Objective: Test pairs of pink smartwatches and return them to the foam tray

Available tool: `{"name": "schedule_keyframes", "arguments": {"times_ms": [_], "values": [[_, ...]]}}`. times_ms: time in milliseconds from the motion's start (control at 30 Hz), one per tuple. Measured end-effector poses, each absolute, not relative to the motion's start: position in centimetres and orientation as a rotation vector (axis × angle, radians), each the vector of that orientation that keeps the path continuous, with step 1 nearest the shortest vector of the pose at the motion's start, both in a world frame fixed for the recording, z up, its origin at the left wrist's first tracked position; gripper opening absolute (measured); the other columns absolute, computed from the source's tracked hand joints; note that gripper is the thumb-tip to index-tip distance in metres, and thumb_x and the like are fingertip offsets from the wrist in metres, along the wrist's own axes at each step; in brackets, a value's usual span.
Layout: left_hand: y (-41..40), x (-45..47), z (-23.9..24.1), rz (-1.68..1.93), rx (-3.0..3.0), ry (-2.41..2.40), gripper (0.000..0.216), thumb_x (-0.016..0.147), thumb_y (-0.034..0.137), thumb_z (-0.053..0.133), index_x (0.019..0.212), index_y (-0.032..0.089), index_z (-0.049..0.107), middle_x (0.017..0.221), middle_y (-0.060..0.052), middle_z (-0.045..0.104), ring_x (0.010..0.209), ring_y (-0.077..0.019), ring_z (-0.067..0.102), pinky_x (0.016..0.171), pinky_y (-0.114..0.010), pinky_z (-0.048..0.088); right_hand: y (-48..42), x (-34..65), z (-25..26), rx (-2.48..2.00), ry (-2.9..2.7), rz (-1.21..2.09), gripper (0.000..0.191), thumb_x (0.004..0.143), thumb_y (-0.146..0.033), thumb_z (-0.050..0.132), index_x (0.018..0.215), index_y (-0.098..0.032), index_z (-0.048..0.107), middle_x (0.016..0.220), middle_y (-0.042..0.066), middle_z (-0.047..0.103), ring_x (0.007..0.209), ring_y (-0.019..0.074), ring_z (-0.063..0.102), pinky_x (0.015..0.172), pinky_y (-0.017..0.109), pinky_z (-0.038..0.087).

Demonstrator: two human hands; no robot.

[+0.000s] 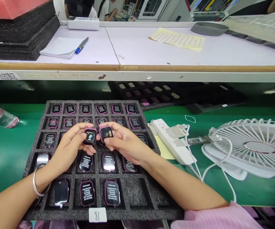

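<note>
My left hand (77, 138) grips a purple smartwatch body (90, 136) whose lit screen shows a round graphic. Beside it, my right hand (119, 140) pinches a second purple watch body (106, 133) with a dark face and a small yellowish patch. Both are held just above a dark foam tray (137, 208) with square pockets. Many pockets hold similar strapless watches, most with lines of white text on their screens, such as this watch (87, 192) in the front row. Two pockets at the tray's front right hold nothing. A white label (97, 215) reading "81" is on its front edge.
To the right are a white power strip (173, 140) with cables and a white fan (258, 146). A clear bottle (0, 114) lies at left. The shelf (132, 47) above bears foam blocks (18, 31), a notepad (61, 47), a pen (81, 45) and a yellow sticker sheet (177, 38).
</note>
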State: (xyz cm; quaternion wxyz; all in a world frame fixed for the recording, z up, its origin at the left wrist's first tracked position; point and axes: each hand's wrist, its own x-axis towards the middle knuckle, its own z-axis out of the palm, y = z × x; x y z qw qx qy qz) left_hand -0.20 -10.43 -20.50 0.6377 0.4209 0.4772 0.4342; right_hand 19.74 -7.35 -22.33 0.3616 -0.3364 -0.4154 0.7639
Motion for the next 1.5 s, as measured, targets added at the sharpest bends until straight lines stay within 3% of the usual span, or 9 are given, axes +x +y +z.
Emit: {"name": "schedule_keyframes", "arguments": {"times_ms": [233, 400, 667, 800, 933, 1067, 1233, 1500], "values": [[-10.52, -0.6, -20.79, 1.013, 0.975, 1.061, 0.029, 0.085, 0.024, 0.06, 0.114, 0.019, 0.061, 0.093, -0.002, 0.072, 0.065, -0.0168, 0.074, 0.065, -0.031, 0.063, -7.36, 19.84, -22.57, -0.842, -0.957, 2.048, 0.036, 0.079, -0.02, 0.073, 0.114, -0.019, 0.063, 0.095, 0.004, 0.074, 0.06, 0.0109, 0.059, 0.06, 0.027, 0.05], [-10.51, -0.47, -20.82, 1.016, 1.006, 1.057, 0.031, 0.084, 0.023, 0.06, 0.115, 0.02, 0.06, 0.097, -0.001, 0.071, 0.065, -0.015, 0.073, 0.065, -0.03, 0.063, -7.34, 19.96, -22.82, -0.853, -1.092, 1.962, 0.037, 0.083, -0.027, 0.077, 0.115, -0.019, 0.062, 0.095, 0.005, 0.075, 0.056, 0.0085, 0.055, 0.057, 0.024, 0.044], [-10.37, -0.17, -20.73, 1.016, 1.078, 1.124, 0.03, 0.082, 0.024, 0.066, 0.111, 0.019, 0.059, 0.092, 0.001, 0.067, 0.06, -0.013, 0.072, 0.059, -0.025, 0.061, -7.46, 19.91, -22.41, -0.82, -1.034, 2.009, 0.041, 0.073, -0.011, 0.068, 0.112, -0.02, 0.063, 0.1, 0.003, 0.072, 0.061, 0.0096, 0.059, 0.061, 0.025, 0.049], [-10.45, -0.07, -20.83, 1.025, 1.149, 1.163, 0.029, 0.082, 0.028, 0.072, 0.106, 0.019, 0.059, 0.09, 0.002, 0.065, 0.054, -0.0091, 0.068, 0.052, -0.02, 0.056, -7.4, 19.8, -22.31, -0.841, -0.961, 2.04, 0.034, 0.08, -0.017, 0.062, 0.114, -0.017, 0.065, 0.096, 0.006, 0.074, 0.06, 0.0134, 0.062, 0.061, 0.029, 0.051], [-10.41, -0.01, -20.99, 1.029, 1.155, 1.17, 0.028, 0.083, 0.03, 0.073, 0.105, 0.019, 0.059, 0.088, 0.003, 0.065, 0.051, -0.0075, 0.066, 0.049, -0.018, 0.054, -7.41, 19.73, -22.55, -0.877, -1.015, 1.999, 0.03, 0.087, -0.023, 0.065, 0.116, -0.017, 0.063, 0.095, 0.006, 0.074, 0.056, 0.0109, 0.058, 0.056, 0.026, 0.047], [-10.42, -0.14, -21.03, 1.025, 1.053, 1.119, 0.023, 0.091, 0.029, 0.06, 0.111, 0.019, 0.061, 0.086, 0.002, 0.067, 0.058, -0.0121, 0.071, 0.056, -0.023, 0.061, -7.5, 19.69, -22.87, -0.882, -1.144, 1.868, 0.033, 0.081, -0.02, 0.077, 0.111, -0.019, 0.062, 0.091, 0.002, 0.071, 0.057, 0.0074, 0.05, 0.05, 0.02, 0.04], [-10.6, -0.27, -20.79, 1.018, 0.994, 1.068, 0.024, 0.087, 0.027, 0.059, 0.108, 0.018, 0.062, 0.088, 0.001, 0.069, 0.06, -0.0147, 0.073, 0.06, -0.028, 0.063, -7.57, 19.81, -23.1, -0.863, -1.154, 1.877, 0.044, 0.077, -0.015, 0.078, 0.116, -0.021, 0.059, 0.094, 0.001, 0.07, 0.063, 0.0086, 0.059, 0.055, 0.02, 0.047], [-10.51, -0.02, -20.94, 1.035, 1.099, 1.121, 0.033, 0.075, 0.018, 0.07, 0.106, 0.019, 0.059, 0.091, 0.002, 0.069, 0.057, -0.0099, 0.07, 0.055, -0.02, 0.059, -7.66, 19.84, -22.7, -0.805, -1.077, 2.0, 0.044, 0.075, -0.01, 0.067, 0.118, -0.019, 0.058, 0.085, -0.002, 0.071, 0.067, 0.0116, 0.07, 0.065, 0.024, 0.053]]}}
